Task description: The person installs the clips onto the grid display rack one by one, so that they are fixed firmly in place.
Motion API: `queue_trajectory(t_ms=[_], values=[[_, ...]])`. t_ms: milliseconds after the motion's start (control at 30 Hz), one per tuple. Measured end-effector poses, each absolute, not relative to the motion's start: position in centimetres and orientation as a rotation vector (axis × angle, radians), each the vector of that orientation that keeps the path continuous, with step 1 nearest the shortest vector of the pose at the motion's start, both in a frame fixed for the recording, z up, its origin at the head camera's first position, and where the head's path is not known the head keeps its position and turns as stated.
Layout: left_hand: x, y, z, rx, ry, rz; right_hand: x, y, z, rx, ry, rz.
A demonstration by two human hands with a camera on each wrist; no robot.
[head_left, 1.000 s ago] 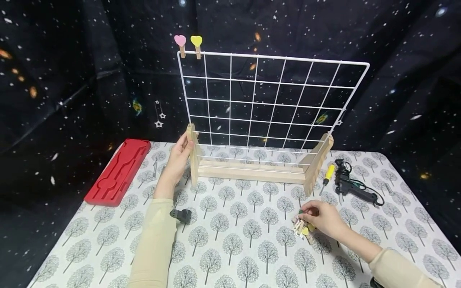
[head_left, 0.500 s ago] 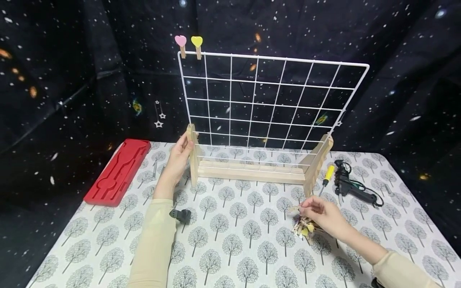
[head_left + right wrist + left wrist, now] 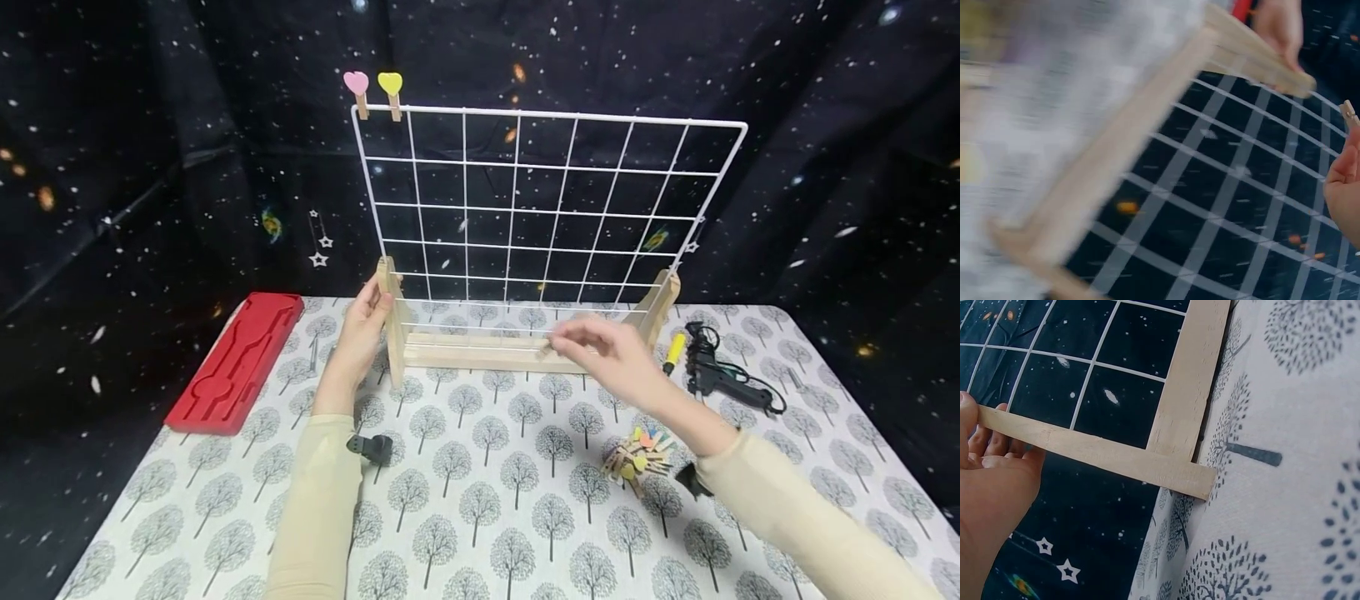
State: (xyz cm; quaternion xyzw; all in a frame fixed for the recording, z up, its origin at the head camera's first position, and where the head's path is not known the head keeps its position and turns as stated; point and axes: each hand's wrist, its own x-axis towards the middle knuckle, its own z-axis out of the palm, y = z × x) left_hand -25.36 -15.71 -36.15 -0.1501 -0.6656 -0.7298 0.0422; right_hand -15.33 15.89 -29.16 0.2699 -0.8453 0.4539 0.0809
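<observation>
The white wire grid panel [image 3: 513, 209] stands in a pale wooden stand [image 3: 472, 358] upon the tabletop [image 3: 517, 517], which a tree-printed cloth covers. The right hand [image 3: 611, 358] has left the heap of small wooden clothespins with coloured hearts [image 3: 637, 457], in front of the grid's right side, and is now raised before its lower right part; its fingers pinch a single wooden clothespin [image 3: 1349, 111], so a further piece appears ready for the work. The left hand [image 3: 363, 325] remains at the grid's lower left, fingers curled round the stand's side upright, presumably steadying it. A pink heart clothespin [image 3: 356, 85] and a yellow heart clothespin [image 3: 390, 85] occupy the grid's upper left edge; rightward, that edge runs free. Cloth extends unobstructed before the grid's middle; a black corded tool [image 3: 727, 379] narrows the room to its right.
</observation>
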Motion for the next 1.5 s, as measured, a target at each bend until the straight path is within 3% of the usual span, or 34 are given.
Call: queue_trajectory(t_ms=[200,567,833,1000,1500], values=[[-25.4,-15.8,-36.3,-0.458,-2.053,-2.223,-16.7,10.7,-21.8,1.069,-2.270,1.391],[-25.4,-16.5,-36.6,-0.461,-2.063,-2.207,-18.9,5.3,-12.6,1.010,-2.141,1.163],[-25.2,-16.6,-36.8,-0.463,-2.057,-2.225,-23.0,4.1,-10.6,0.861,-2.236,0.994],[-25.5,-16.3,-36.3,-0.470,-2.036,-2.222,-25.3,3.4,-9.1,0.686,-2.320,1.149],[-25.5,-15.8,-36.1,-0.455,-2.030,-2.233,-25.8,1.5,-8.9,0.569,-2.299,1.043]])
